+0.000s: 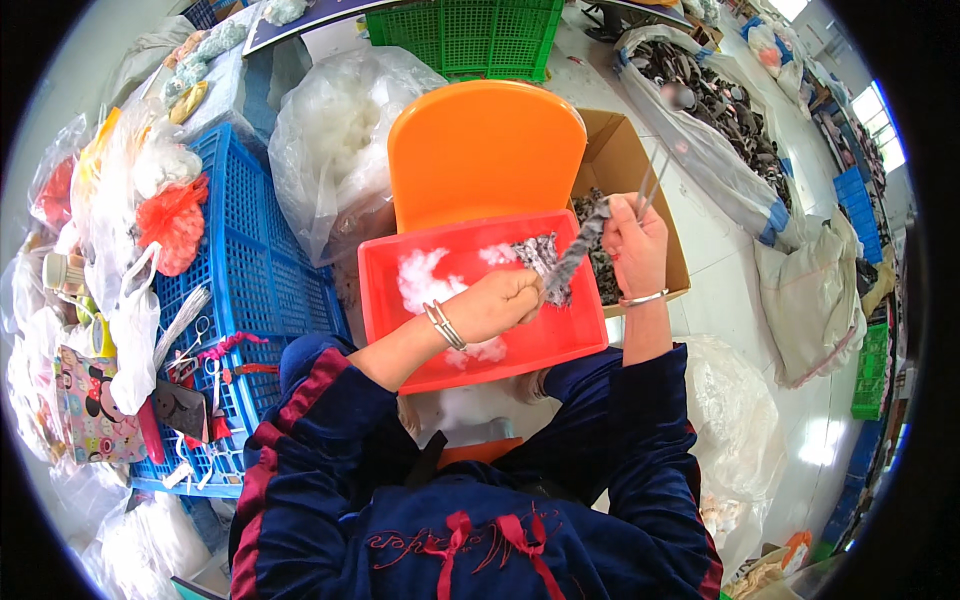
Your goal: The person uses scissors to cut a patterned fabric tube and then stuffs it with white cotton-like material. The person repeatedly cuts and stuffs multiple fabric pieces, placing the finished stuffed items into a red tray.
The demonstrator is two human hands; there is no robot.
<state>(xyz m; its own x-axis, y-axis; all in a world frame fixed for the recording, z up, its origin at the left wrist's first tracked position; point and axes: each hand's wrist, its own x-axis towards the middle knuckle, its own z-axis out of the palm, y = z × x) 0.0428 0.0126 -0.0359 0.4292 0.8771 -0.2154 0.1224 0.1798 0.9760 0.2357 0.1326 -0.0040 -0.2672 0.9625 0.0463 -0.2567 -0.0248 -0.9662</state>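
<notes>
A grey, mottled furry strip (577,250) is stretched between my hands above a red plastic tub (430,378). My left hand (503,303) is closed in a fist round its lower end. My right hand (638,245) pinches near its upper end and also holds a thin metal tool (655,178) with two slim prongs pointing up and away. The tool's kind is unclear because the prongs are blurred. White fluffy stuffing (425,280) lies in tufts in the tub. Beside it, partly behind the strip, is a pile of grey furry pieces (540,255).
An orange stool (485,150) stands behind the tub. A cardboard box (610,140) with grey pieces sits right of it. At left are a bag of stuffing (345,130) and a blue crate (235,200) bearing scissors and bags. A large sack (700,100) lies far right.
</notes>
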